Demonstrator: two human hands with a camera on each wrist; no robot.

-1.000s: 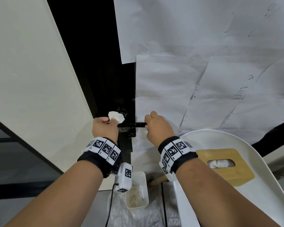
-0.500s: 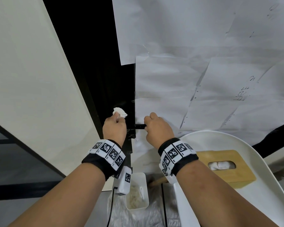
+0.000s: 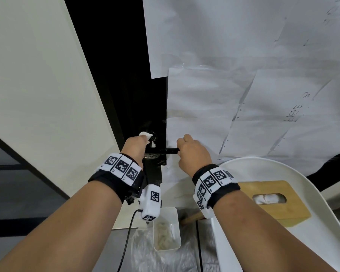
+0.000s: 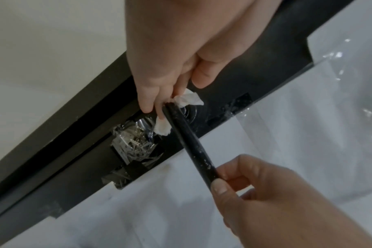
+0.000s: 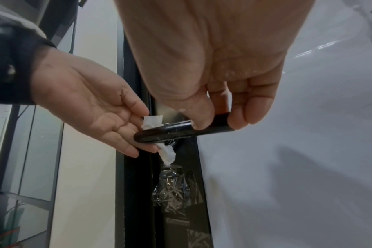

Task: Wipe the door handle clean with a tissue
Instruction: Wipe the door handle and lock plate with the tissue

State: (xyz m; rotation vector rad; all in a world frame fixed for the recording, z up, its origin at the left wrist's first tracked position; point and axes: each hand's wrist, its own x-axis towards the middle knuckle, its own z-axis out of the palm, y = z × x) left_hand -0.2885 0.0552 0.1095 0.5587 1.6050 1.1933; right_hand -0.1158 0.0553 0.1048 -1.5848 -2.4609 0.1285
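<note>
The door handle [image 5: 182, 130] is a black, glossy bar, lying level, flecked with pale specks. A crumpled white tissue [image 5: 167, 152] is tucked behind its pivot end, showing at twelve and six o'clock of the bar.

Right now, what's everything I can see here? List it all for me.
handle: one, black bar, on the dark door edge
tissue: one, white, wadded behind the handle's door end
paper sheets: several, white, taped over the door
tissue box: one, wooden, on the white chair
chair: one, white, lower right
tub: one, white, on the floor
left hand: holds the tissue at the handle
right hand: pinches the handle's free end
</note>
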